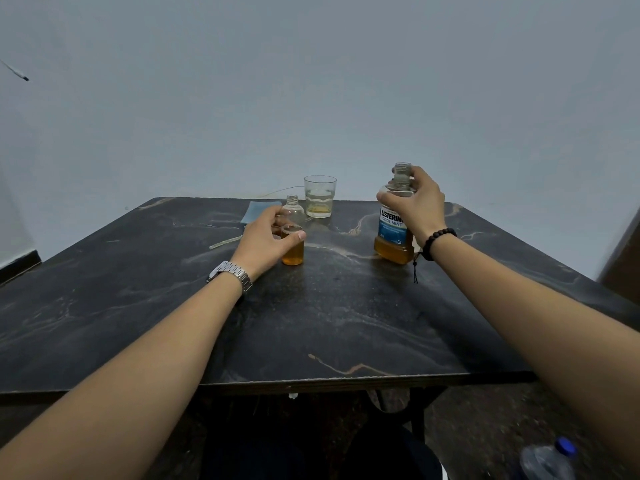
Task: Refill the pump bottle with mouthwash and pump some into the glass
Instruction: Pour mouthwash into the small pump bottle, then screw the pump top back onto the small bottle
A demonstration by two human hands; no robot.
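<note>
Far left, on the wall: a thin dark mark (pixel 15 71). Below, a dark marble-patterned table (pixel 346 317) with pale veins, spanning the view. Toward its back edge, left of centre: a blue cloth (pixel 254 211) lying flat, and nearer, a pale thin strip (pixel 225 242) lying on the surface.

Left hand (pixel 266 240), silver metal watch (pixel 231 273) on the wrist, curled around the small clear pump bottle (pixel 293 230), thumb across its front. Bottle upright on the table, neck open with no pump head on it, amber mouthwash filling roughly the lower half.

Just behind and slightly right of it: a clear glass (pixel 319 196), upright, a shallow layer of pale yellowish liquid at the bottom. Thin light cable (pixel 277 191) trailing off the back edge behind the glass.

Further right, well apart from the small bottle: Listerine Cool Mint bottle (pixel 394 233), upright on the table, blue label, uncapped, amber liquid only in the bottom portion. Right hand (pixel 417 202) gripping it high, around the shoulder and neck, fingers wrapped. Dark beaded bracelet (pixel 438 241) on that wrist, cord dangling.

Bottom right corner, below table level: clear plastic water bottle (pixel 550 460) with a blue cap.
</note>
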